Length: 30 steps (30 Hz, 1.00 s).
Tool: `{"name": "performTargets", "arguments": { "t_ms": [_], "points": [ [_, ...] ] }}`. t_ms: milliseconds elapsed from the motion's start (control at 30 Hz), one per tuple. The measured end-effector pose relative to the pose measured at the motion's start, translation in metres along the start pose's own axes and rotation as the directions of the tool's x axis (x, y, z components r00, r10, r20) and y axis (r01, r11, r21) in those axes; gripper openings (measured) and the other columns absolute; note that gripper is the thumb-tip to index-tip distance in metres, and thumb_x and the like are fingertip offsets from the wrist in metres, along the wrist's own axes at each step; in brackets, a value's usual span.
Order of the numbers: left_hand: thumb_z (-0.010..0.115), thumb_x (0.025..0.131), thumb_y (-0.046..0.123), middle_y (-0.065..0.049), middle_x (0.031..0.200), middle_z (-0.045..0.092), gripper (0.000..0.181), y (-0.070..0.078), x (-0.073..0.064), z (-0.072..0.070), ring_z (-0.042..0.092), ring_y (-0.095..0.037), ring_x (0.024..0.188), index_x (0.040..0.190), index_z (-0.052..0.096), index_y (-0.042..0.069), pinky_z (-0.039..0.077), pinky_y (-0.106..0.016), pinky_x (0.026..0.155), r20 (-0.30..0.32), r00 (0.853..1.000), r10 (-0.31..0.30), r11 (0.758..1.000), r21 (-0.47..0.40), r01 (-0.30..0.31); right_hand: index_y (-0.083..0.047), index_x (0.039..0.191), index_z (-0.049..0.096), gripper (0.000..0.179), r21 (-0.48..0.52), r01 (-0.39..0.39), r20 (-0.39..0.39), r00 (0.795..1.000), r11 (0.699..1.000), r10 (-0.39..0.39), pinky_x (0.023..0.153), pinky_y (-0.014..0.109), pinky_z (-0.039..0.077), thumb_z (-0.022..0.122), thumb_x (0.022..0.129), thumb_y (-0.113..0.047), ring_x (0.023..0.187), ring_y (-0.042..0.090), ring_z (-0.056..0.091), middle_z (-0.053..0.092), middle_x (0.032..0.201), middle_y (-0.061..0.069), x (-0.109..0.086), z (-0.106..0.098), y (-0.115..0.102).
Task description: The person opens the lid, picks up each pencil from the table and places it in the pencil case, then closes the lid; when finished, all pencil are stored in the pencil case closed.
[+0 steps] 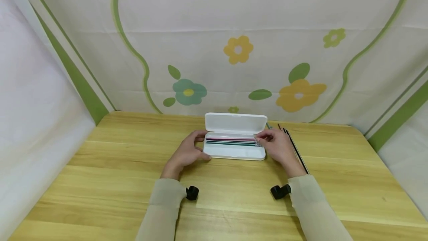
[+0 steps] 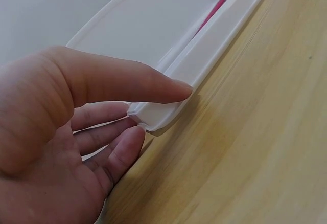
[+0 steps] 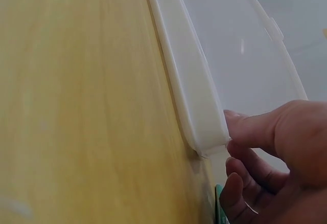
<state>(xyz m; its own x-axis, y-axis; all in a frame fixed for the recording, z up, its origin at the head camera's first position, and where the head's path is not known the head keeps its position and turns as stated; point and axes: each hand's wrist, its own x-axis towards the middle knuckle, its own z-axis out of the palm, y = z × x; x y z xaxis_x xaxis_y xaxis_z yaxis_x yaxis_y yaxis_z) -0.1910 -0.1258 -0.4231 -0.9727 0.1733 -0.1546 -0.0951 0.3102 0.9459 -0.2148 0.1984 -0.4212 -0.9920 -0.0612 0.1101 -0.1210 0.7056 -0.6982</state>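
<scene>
The open white case [image 1: 230,152] is lying on the table [image 1: 133,181] between the hands, slim pencils [image 1: 230,142] resting inside. The left hand [image 1: 188,152] is gripping its left end; the right hand [image 1: 277,146] is holding thumb and fingers narrowly together at the pencils' right ends, whether pinching one I cannot tell.

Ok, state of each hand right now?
Left hand: holding the white case by its left end.
Right hand: at the pencils; whether it's pinching any cannot be told.
</scene>
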Motion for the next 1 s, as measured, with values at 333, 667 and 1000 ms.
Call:
{"name": "performTargets", "arguments": {
  "t_ms": [333,667,1000],
  "points": [
    [0.089,0.075,-0.007,-0.019,0.148,0.058,0.089,0.0015,-0.0009,0.0001,0.071,-0.028,0.1,0.155,0.052,0.009,0.059,-0.039,0.095,-0.001,1.0,0.004,1.0,0.004,-0.004,-0.012,0.105,0.085,0.011,-0.015,0.029,0.0,1.0,0.999,-0.029,0.096,0.05,0.051,0.078,0.099,-0.017,0.088,0.021,0.062,0.069,0.1,0.011,0.0,0.0006,0.0014],
    [0.089,0.075,-0.006,-0.018,0.147,0.057,0.088,0.0001,0.0002,0.0008,0.071,-0.028,0.1,0.154,0.053,0.01,0.059,-0.038,0.095,0.007,1.0,0.006,1.0,-0.003,-0.006,-0.01,0.105,0.085,0.011,-0.012,0.021,0.005,1.0,1.0,-0.021,0.08,0.035,0.046,0.079,0.098,-0.016,0.088,0.021,0.06,0.068,0.101,0.012,0.0002,0.0028,0.0047],
    [0.09,0.075,-0.006,-0.018,0.147,0.058,0.088,0.0,-0.0003,0.0006,0.071,-0.027,0.1,0.153,0.054,0.01,0.059,-0.04,0.096,-0.007,1.0,0.003,1.0,0.015,-0.003,-0.007,0.104,0.085,0.01,-0.002,0.02,-0.001,1.0,1.0,-0.02,0.076,0.033,0.045,0.079,0.097,-0.012,0.085,0.022,0.058,0.065,0.098,0.013,0.0006,0.0049,0.0032]
  ]
}}
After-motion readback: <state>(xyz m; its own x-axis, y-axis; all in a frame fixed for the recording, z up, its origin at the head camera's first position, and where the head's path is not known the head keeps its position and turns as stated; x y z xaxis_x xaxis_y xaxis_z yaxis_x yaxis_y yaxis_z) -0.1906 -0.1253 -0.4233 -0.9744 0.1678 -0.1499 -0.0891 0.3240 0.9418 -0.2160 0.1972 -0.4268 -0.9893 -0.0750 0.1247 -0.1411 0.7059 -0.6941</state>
